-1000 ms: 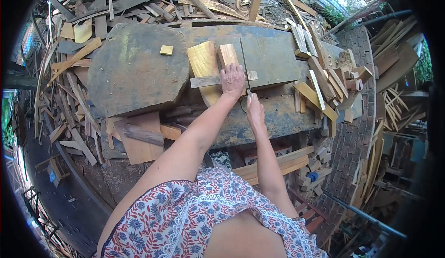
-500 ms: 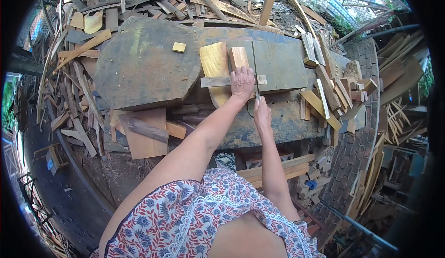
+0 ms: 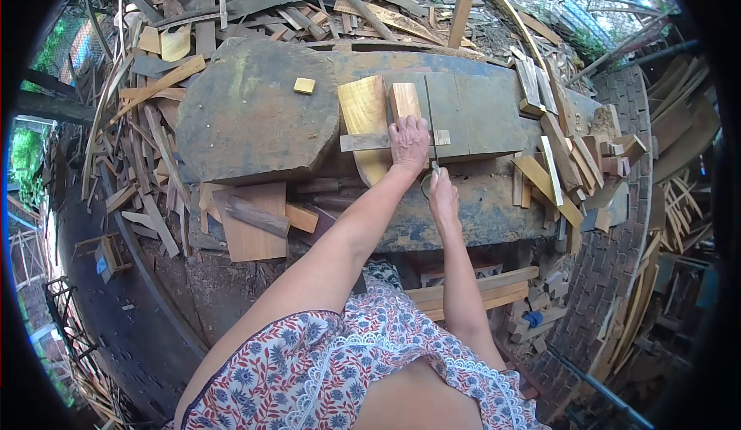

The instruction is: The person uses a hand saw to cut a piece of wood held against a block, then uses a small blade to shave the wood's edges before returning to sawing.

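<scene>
My left hand (image 3: 409,140) presses down, fingers curled over a narrow wooden strip (image 3: 363,142) and against the near end of a pale rectangular wood block (image 3: 404,99). In my right hand (image 3: 444,198) is the handle of a saw, closed in my fingers. Its thin dark blade (image 3: 431,110) points away from me and crosses the strip just right of my left hand. A short end of the strip (image 3: 441,137) shows beyond the blade. Left of the block, a yellowish curved board (image 3: 363,106) lies partly under the strip.
A thick wooden slab (image 3: 258,113) carries a small yellow block (image 3: 304,86). Under my hands is a grey-green wooden block (image 3: 482,113) on a worn bench (image 3: 478,218). Offcuts (image 3: 567,160) crowd the right side, and scrap wood (image 3: 293,13) is heaped behind.
The whole view has shifted slightly, so things sit a little lower and further right. Both hands keep their holds, and the saw still lies across the strip.
</scene>
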A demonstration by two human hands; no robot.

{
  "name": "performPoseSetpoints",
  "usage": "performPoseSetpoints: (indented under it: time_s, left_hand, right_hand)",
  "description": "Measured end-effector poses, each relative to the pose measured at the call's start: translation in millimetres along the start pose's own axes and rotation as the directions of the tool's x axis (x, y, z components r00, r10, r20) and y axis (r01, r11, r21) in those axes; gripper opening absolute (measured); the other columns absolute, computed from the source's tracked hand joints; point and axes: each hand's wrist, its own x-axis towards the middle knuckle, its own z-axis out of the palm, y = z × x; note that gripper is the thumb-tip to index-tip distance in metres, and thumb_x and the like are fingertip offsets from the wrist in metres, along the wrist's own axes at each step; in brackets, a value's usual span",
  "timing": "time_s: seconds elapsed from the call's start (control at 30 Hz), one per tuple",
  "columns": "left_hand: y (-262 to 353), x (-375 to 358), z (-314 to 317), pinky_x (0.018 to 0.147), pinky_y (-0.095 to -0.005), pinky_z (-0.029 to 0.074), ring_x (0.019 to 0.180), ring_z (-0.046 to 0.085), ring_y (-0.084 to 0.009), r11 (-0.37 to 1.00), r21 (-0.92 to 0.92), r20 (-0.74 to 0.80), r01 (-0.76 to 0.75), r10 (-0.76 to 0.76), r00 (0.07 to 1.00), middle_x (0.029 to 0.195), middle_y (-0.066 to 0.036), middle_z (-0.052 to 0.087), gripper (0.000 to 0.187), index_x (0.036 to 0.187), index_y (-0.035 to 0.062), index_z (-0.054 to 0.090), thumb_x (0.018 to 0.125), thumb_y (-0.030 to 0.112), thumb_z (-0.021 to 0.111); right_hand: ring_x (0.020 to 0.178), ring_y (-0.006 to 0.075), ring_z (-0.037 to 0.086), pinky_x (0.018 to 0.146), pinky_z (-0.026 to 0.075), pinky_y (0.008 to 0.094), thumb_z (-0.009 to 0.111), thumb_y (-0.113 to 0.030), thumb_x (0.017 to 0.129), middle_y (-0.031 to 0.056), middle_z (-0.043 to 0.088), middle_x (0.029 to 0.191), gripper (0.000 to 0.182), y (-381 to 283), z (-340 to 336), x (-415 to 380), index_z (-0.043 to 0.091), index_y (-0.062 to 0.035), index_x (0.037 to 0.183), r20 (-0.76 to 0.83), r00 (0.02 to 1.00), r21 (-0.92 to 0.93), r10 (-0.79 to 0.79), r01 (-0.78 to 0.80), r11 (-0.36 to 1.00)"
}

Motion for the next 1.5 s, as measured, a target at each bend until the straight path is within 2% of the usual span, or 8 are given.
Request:
performPoseSetpoints:
  time_s: [0.13,0.33,0.57,0.77,0.83,1.03,1.33,1.5]
  left_hand:
    - [0.3,0.9,0.3,0.072,-0.0405,0.04,0.086,0.05,-0.0263,0.999,0.004,-0.027,0.042,-0.042,0.999,0.085,-0.009,0.05,0.012,0.083,0.0101,0.053,0.077,0.019,0.058]
    - [3.9,1.4,1.7,0.07,-0.0405,0.042,0.084,0.051,-0.0263,0.998,0.04,-0.036,0.043,-0.041,0.999,0.083,-0.008,0.05,0.01,0.081,0.0099,0.053,0.078,0.018,0.058]
    - [3.4,0.3,3.8,0.072,-0.0394,0.042,0.086,0.051,-0.0257,0.995,0.084,-0.051,0.052,-0.048,0.998,0.084,-0.008,0.051,0.012,0.082,0.0105,0.053,0.076,0.019,0.059]
    - [7.4,0.4,0.1,0.074,-0.0411,0.043,0.087,0.051,-0.027,0.994,0.101,-0.026,0.052,-0.05,0.998,0.086,-0.009,0.051,0.013,0.084,0.0083,0.055,0.081,0.021,0.056]
    - [5.4,-1.5,-1.0,0.075,-0.0414,0.042,0.088,0.05,-0.0272,0.993,0.116,0.05,0.025,-0.031,0.998,0.086,-0.009,0.052,0.014,0.084,0.008,0.055,0.082,0.022,0.055]
    - [5.8,0.0,2.3,0.078,-0.0419,0.041,0.087,0.05,-0.0288,0.992,0.119,0.009,0.039,-0.04,0.999,0.088,-0.011,0.053,0.014,0.085,0.0071,0.056,0.083,0.021,0.054]
    - [5.1,-0.7,1.5,0.078,-0.0411,0.041,0.086,0.05,-0.0288,0.987,0.159,0.008,-0.013,0.012,1.0,0.087,-0.012,0.053,0.014,0.084,0.0069,0.055,0.082,0.021,0.054]
    - [4.5,-1.9,-0.5,0.077,-0.0407,0.042,0.085,0.051,-0.0287,0.987,0.158,-0.01,-0.019,0.021,1.0,0.087,-0.012,0.053,0.015,0.084,0.0069,0.055,0.083,0.022,0.054]
  right_hand:
    - [0.085,0.0492,0.058,0.071,0.043,0.0573,0.039,-0.028,0.097,0.0289,0.062,0.086,0.025,-3.0,-7.1,9.4,0.047,-0.0055,0.105,0.01,0.999,0.02,-0.032,0.032,0.999]
    - [0.083,0.0497,0.058,0.07,0.044,0.0574,0.04,-0.03,0.097,0.0289,0.062,0.083,0.025,35.1,-8.9,-45.6,0.046,-0.007,0.105,0.115,0.993,-0.035,0.025,-0.021,0.999]
    - [0.084,0.0489,0.059,0.071,0.044,0.0576,0.04,-0.03,0.097,0.0296,0.062,0.083,0.025,19.1,0.8,16.8,0.046,-0.0071,0.105,0.038,0.996,0.044,-0.081,0.079,0.996]
    - [0.085,0.0499,0.058,0.072,0.043,0.0588,0.042,-0.03,0.096,0.0298,0.061,0.083,0.024,49.2,-4.6,-37.2,0.047,-0.0072,0.103,0.102,0.993,0.041,0.058,-0.063,0.997]
    - [0.084,0.0504,0.058,0.073,0.043,0.0587,0.042,-0.029,0.096,0.0298,0.061,0.082,0.024,48.9,-7.0,-46.5,0.047,-0.007,0.102,0.09,0.996,0.055,0.006,-0.011,0.998]
    - [0.084,0.0491,0.058,0.071,0.045,0.0567,0.043,-0.026,0.096,0.0288,0.061,0.083,0.022,14.7,-3.8,19.4,0.046,-0.0055,0.102,0.01,0.999,0.093,-0.049,0.048,0.994]
    - [0.083,0.0471,0.061,0.071,0.048,0.0552,0.045,-0.027,0.095,0.0271,0.063,0.082,0.023,50.1,-9.7,-52.8,0.047,-0.0055,0.1,0.088,0.996,0.059,0.029,-0.034,0.998]
    - [0.084,0.0457,0.062,0.072,0.048,0.0548,0.046,-0.027,0.094,0.0268,0.064,0.082,0.022,15.6,1.5,13.9,0.048,-0.0053,0.099,-0.009,1.0,0.149,-0.013,0.015,0.989]
